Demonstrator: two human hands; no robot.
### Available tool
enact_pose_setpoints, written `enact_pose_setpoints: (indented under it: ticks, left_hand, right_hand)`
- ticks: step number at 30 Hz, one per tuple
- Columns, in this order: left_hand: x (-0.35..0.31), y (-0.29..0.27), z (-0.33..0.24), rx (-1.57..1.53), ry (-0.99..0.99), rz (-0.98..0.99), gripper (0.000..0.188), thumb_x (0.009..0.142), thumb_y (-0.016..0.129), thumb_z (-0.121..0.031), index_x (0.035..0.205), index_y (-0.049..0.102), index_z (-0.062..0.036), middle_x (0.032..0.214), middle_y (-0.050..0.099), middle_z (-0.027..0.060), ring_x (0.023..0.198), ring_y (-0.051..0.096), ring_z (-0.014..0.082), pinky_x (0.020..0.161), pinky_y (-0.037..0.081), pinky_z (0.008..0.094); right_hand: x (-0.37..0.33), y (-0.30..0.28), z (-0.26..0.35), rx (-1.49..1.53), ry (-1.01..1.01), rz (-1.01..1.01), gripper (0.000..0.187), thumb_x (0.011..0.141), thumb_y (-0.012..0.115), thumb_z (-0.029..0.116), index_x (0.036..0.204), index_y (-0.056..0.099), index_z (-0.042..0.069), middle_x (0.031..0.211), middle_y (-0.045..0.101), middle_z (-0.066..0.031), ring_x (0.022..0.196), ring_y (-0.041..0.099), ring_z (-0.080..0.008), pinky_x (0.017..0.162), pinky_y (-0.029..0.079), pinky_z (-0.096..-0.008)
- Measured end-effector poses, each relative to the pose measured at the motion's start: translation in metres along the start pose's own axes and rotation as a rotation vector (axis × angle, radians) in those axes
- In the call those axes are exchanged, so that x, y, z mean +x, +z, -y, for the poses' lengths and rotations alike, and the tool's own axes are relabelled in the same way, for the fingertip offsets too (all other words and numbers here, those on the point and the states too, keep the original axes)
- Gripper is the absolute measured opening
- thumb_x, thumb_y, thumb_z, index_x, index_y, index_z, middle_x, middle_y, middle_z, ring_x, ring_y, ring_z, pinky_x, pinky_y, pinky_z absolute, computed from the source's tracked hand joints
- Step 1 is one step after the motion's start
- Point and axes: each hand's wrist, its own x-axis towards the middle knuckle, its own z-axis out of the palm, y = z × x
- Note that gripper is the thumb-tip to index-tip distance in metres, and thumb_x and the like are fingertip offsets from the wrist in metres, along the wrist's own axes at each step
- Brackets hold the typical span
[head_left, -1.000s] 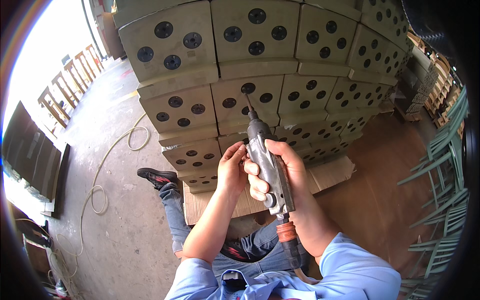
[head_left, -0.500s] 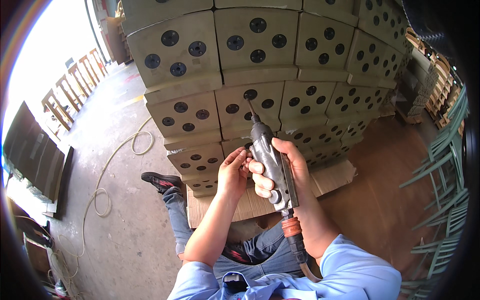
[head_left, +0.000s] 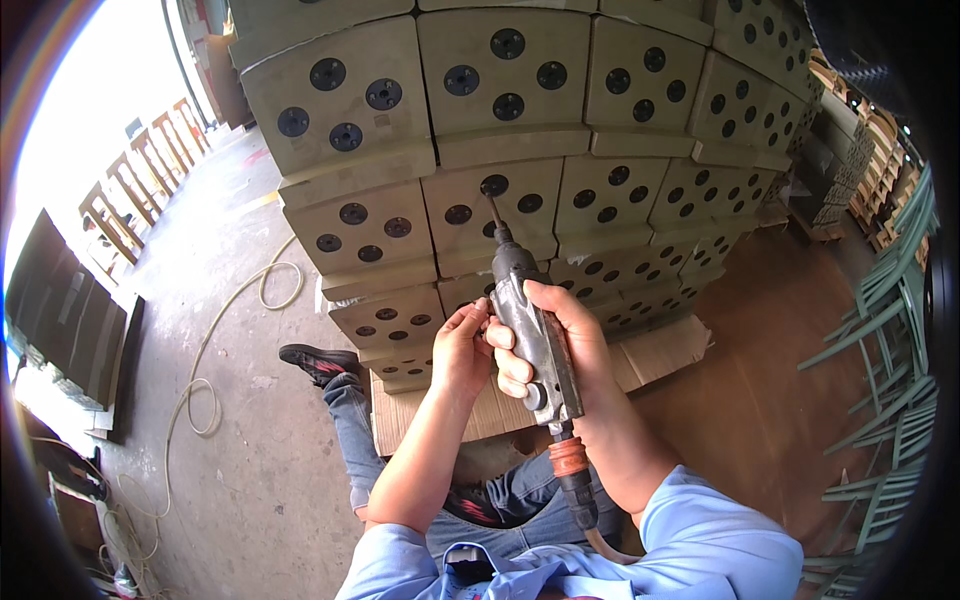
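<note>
Along the far left, dark flat panels are leaning at the edge of the grey concrete floor, and a row of pale wooden chair frames is standing in bright daylight behind them. A thin cream-coloured hose is lying in loose loops across the rough, stained floor. Beside it, the person's black shoe with a red trim is resting on the concrete, the leg in blue denim.

In the middle, a tall stack of olive-green padded square seat panels is standing on flat brown cardboard sheets; each panel is showing a matte face with several round black recessed discs.

The left hand is curling lightly with its fingertips touching the side of the grey metal cylindrical pneumatic screwdriver, steadying rather than gripping it. The right hand is wrapping firmly around the tool's worn, scuffed body. The tool is held in front of the stack, its slim bit pointing up to a black round disc on a middle panel; whether the tip is seated there I cannot tell. At the lower end, an orange ribbed fitting is joining a black hose.

On the right, light-blue sleeves are covering the arm, and green metal chair frames are standing over brown floor.
</note>
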Motion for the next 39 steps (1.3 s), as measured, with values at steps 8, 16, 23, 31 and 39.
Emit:
enact_pose_setpoints:
  ticks: [8,16,23,31,39]
  left_hand:
    - [-0.006,0.003,-0.003,-0.011,0.006,-0.068,0.013,0.101,0.066,-0.015,0.099,0.065,-0.0022,0.089,0.067,0.0051,0.080,0.066,0.0128,0.072,0.057,0.0258]
    - [-0.008,0.000,-0.002,0.000,0.011,-0.061,0.015,0.102,0.066,-0.018,0.094,0.063,-0.0053,0.085,0.064,0.0022,0.075,0.061,0.0107,0.067,0.053,0.0234]
    - [-0.007,-0.003,-0.001,0.003,0.001,-0.031,0.017,0.101,0.067,-0.020,0.094,0.063,-0.0057,0.083,0.063,0.0016,0.077,0.062,0.0108,0.065,0.050,0.0227]
    - [-0.009,-0.003,-0.002,0.003,0.019,-0.071,0.015,0.102,0.067,-0.019,0.101,0.065,-0.0040,0.084,0.063,0.0017,0.077,0.062,0.0109,0.069,0.052,0.0232]
    - [-0.011,-0.005,-0.002,0.042,0.011,-0.052,0.021,0.104,0.063,-0.022,0.106,0.066,-0.0019,0.090,0.068,0.0042,0.077,0.063,0.0111,0.069,0.054,0.0254]
  right_hand:
    - [0.003,-0.001,-0.001,0.024,-0.001,0.012,0.037,0.098,0.061,0.040,0.100,0.055,0.003,0.081,0.063,-0.0119,0.052,0.062,-0.0225,0.048,0.050,-0.0379]
    - [0.004,-0.003,-0.002,0.024,0.004,0.031,0.036,0.098,0.062,0.039,0.101,0.056,0.003,0.082,0.062,-0.0127,0.053,0.062,-0.0225,0.049,0.050,-0.0380]
    - [0.005,-0.004,-0.001,0.026,-0.004,0.022,0.035,0.098,0.061,0.038,0.099,0.055,0.003,0.082,0.062,-0.0128,0.052,0.061,-0.0223,0.048,0.050,-0.0382]
    - [0.006,-0.003,-0.002,0.038,-0.011,0.030,0.037,0.098,0.062,0.040,0.100,0.055,0.003,0.080,0.062,-0.0126,0.052,0.062,-0.0233,0.050,0.051,-0.0383]
    - [0.004,-0.004,0.000,0.017,0.026,0.009,0.038,0.096,0.066,0.040,0.098,0.054,0.004,0.078,0.063,-0.0111,0.055,0.063,-0.0234,0.055,0.051,-0.0373]
